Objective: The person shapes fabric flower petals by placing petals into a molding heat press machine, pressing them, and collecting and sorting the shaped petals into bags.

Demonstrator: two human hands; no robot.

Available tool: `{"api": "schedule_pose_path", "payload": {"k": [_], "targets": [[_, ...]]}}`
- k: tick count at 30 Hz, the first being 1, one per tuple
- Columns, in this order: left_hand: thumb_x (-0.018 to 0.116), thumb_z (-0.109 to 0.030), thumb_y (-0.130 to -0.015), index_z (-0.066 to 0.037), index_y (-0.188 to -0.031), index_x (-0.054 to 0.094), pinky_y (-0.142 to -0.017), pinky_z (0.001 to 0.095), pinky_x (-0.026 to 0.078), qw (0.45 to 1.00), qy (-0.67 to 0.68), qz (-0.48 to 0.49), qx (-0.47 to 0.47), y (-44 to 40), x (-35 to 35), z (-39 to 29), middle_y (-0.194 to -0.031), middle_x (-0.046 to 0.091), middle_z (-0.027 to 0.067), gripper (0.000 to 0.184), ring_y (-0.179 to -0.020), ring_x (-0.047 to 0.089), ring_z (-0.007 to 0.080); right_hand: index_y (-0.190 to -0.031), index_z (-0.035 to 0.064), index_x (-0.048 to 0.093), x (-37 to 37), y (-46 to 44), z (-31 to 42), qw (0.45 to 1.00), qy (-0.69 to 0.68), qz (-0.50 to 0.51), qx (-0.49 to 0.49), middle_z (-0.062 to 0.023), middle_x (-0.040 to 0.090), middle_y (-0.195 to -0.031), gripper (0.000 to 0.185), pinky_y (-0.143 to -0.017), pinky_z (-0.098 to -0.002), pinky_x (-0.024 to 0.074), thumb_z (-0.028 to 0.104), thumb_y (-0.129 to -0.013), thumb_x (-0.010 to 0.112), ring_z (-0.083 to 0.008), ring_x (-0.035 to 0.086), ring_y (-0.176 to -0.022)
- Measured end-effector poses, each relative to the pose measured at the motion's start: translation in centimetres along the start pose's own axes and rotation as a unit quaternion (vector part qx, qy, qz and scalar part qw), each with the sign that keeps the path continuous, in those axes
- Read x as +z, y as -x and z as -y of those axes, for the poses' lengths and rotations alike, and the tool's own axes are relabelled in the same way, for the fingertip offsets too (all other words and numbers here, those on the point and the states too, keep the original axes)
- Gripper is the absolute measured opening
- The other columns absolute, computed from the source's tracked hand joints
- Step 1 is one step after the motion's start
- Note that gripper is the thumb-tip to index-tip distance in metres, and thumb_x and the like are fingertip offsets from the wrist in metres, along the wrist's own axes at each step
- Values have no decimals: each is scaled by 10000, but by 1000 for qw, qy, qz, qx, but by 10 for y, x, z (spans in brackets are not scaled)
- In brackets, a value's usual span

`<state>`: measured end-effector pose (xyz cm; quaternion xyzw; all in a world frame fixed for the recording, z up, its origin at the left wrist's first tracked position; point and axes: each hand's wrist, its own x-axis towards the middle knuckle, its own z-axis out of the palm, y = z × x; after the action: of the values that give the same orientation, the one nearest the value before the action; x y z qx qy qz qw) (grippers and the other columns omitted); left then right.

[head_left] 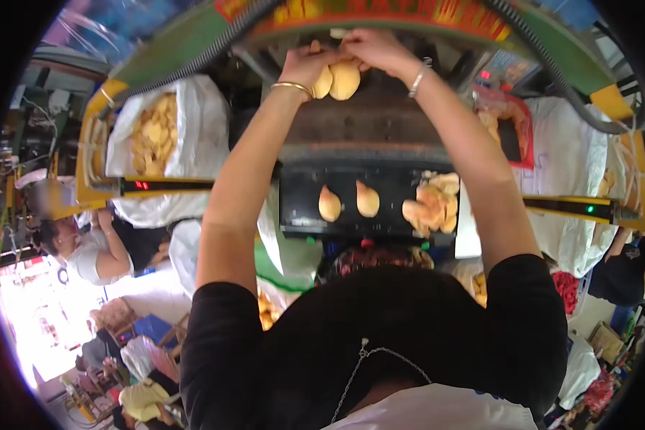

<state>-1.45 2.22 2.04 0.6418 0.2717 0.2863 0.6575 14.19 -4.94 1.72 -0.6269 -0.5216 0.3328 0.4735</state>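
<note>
Both arms reach forward to a dark metal surface under a green machine frame. My left hand [310, 66], with a gold bangle at the wrist, is closed at the upper end of a beige rounded piece [322, 84]. My right hand [377, 51], with a silver bracelet, has its fingers bent over the top of a second beige rounded piece [345, 81]. The two pieces hang side by side, touching; the fingertips partly hide their upper ends. Nearer to me, a black tray [304, 221] holds two separate pear-shaped beige pieces [367, 200] and a heaped pile of similar pieces [433, 205].
A white sack [206, 118] of beige pieces stands left, a red-edged bag [527, 132] right. Yellow bars with small lit displays [166, 186] flank the tray. Ribbed black hoses [215, 51] run along the frame. Other people sit at the left, and one is at the far right.
</note>
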Motion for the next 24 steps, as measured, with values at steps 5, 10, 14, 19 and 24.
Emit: {"api": "schedule_pose_path", "payload": {"k": [5, 10, 14, 19, 24], "targets": [[701, 53, -698, 15, -957, 626, -718, 338, 528, 995, 55, -72, 37, -39, 5, 0, -949, 646, 82, 272, -830, 639, 203, -946, 79, 658, -15, -24, 10, 995, -84, 28, 49, -67, 666, -816, 228, -629, -323, 542, 278, -844, 609, -214, 661, -728], [700, 58, -696, 22, -969, 621, -715, 339, 528, 991, 132, -34, -19, -37, 5, -3, -960, 643, 94, 286, -843, 644, 212, -952, 69, 659, -25, -32, -8, 988, -130, 84, 20, -82, 663, -849, 271, -640, -327, 549, 312, -846, 602, -237, 663, -736], [697, 12, -725, 17, -1008, 611, -721, 344, 531, 998, 39, -19, -52, -50, -8, 21, -955, 642, 92, 296, -844, 644, 213, -941, 45, 663, -18, -37, -18, 988, -81, 114, 64, -81, 668, -824, 305, -633, -335, 551, 330, -854, 598, -234, 659, -735], [696, -36, -748, 15, -1003, 604, -725, 337, 529, 993, -63, 21, -92, -55, -9, 0, -973, 640, 98, 276, -855, 639, 215, -963, 44, 655, -19, -35, -9, 988, -40, 116, 93, -84, 660, -865, 341, -647, -316, 556, 359, -839, 611, -211, 657, -760], [649, -127, -804, -19, -1004, 631, -624, 328, 542, 987, 42, 42, -149, -59, -21, 17, -871, 658, 84, 227, -747, 654, 216, -984, 42, 647, -21, -35, -3, 990, 16, 95, 101, -86, 653, -905, 381, -660, -298, 560, 387, -823, 624, -189, 654, -784]]}}
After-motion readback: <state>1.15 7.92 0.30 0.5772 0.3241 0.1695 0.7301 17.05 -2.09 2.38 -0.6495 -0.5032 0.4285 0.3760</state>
